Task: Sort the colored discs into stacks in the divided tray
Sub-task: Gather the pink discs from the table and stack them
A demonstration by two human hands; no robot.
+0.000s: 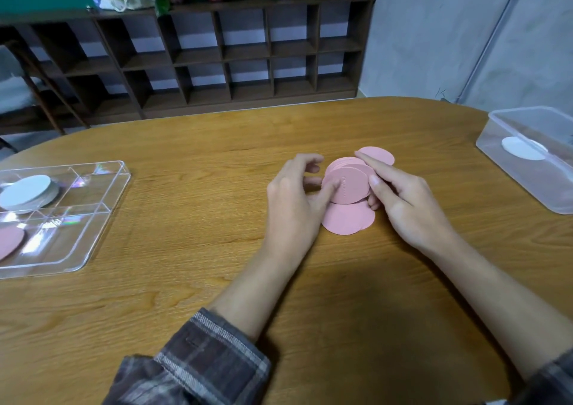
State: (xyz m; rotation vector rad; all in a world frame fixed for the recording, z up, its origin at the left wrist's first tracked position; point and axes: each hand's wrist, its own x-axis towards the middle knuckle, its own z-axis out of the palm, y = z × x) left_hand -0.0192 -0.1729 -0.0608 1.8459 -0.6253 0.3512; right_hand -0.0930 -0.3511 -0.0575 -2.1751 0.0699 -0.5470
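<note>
A bunch of several pink discs (348, 184) stands tilted on the wooden table (186, 280), held between both hands. My left hand (294, 200) has its thumb on the front disc and its fingers curled at the bunch's left side. My right hand (403, 197) grips the bunch from the right, index finger laid along the top. One pink disc (347, 218) lies flat below the bunch and another (376, 155) behind it. The clear divided tray (93, 234) at the left holds a stack of white discs (29, 192) and a pink disc (9, 243).
A clear plastic box (527, 181) with a white disc (524, 148) inside stands at the table's right edge. Beyond the table is a dark wooden shelf unit (232, 57) with plants on top.
</note>
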